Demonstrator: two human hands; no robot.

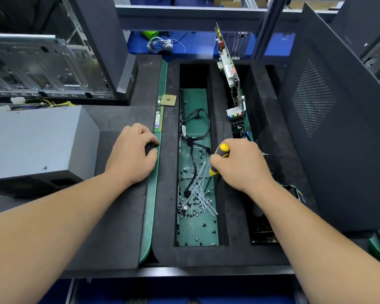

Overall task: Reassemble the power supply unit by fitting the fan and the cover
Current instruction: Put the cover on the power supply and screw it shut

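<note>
The grey power supply unit (37, 141) lies at the left with its metal cover on top and a bundle of coloured wires behind it. My left hand (133, 155) rests on the black foam mat beside it, fingers curled at the mat's edge, holding nothing that I can see. My right hand (239, 165) grips a yellow-and-black screwdriver (218, 157). Its tip points down into the green-floored tray slot (198, 229), among loose screws (190, 210) and white cable ties (199, 193). No fan is in view.
A black cable (195, 128) lies in the same slot. A RAM stick (158, 120) and a CPU chip (168, 100) sit by the slot's left edge. A motherboard (230, 77) stands upright in the slot to the right. A case panel (338, 119) leans at right; an open PC case (42, 64) stands back left.
</note>
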